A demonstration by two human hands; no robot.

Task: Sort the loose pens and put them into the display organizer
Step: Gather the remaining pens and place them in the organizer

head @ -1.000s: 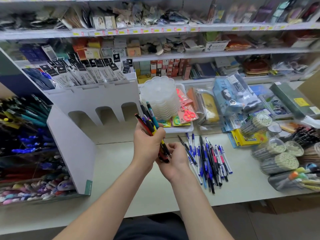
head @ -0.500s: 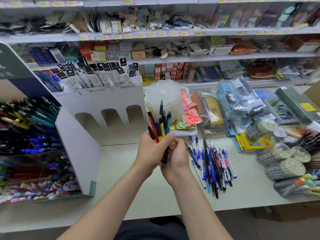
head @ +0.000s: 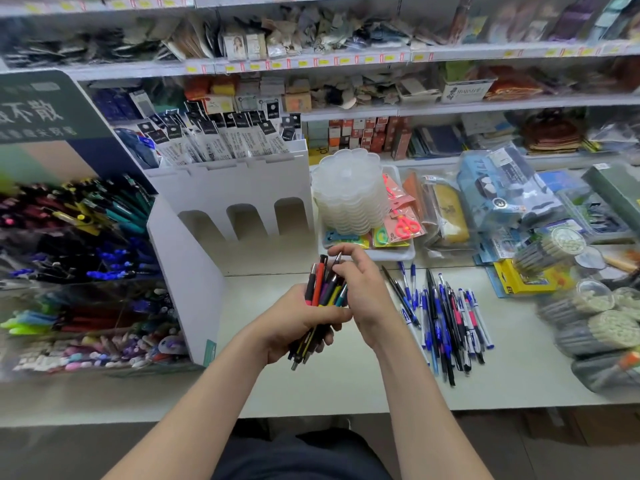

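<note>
Two hands: your left hand [head: 294,329] grips a mixed bundle of pens [head: 320,292] in a fist, tips up; your right hand [head: 367,292] pinches one dark pen [head: 336,262] at the bundle's top.
Right fingers [head: 348,251]: curled, closed on that pen's upper end.
Step, as I judge it: drawing one pen out to sort it by kind.
Do it well: pull straight along the bundle, and hold the left fist firm so the neighbours don't slide out.
Loose pens [head: 446,317]: lying in a heap on the table [head: 346,386], just right of your right hand, untouched.
Display organizer [head: 239,188]: white, with arched slots, beyond and left of both hands, apart from them.
</note>
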